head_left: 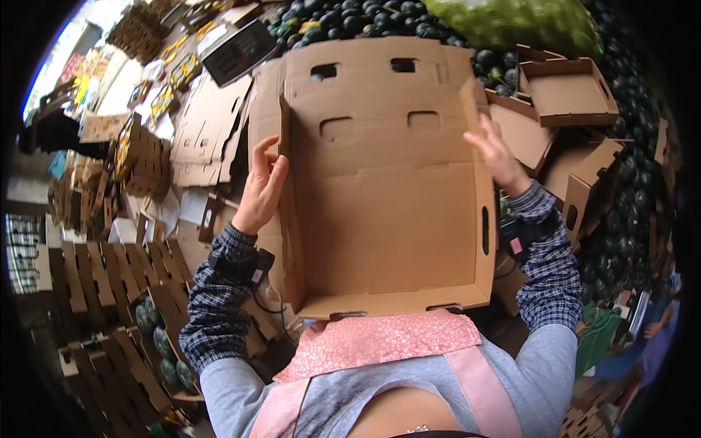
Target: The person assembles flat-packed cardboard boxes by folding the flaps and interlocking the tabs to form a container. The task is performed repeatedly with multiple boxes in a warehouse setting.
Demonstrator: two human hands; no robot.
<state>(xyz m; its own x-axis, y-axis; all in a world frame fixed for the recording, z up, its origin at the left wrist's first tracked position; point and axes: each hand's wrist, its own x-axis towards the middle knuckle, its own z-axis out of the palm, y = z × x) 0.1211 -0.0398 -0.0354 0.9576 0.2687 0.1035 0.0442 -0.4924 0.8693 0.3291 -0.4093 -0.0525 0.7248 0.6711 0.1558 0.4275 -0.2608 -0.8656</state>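
In front of me lies a partly folded brown cardboard box. Its near, left and right walls stand up, while the far flap with cut-out slots lies spread out flat. At the left wall is my left hand, thumb and bent index finger apart, close to the wall's outer side; whether it touches the board I cannot tell. My right hand is at the far end of the right wall, with fingers apart and nothing in them.
Flat cardboard blanks lie to the left, near a dark scale-like device. Folded boxes stack at the right. Dark green round fruit heaps up behind, beside a green net sack. Lower left are rows of upright boxes.
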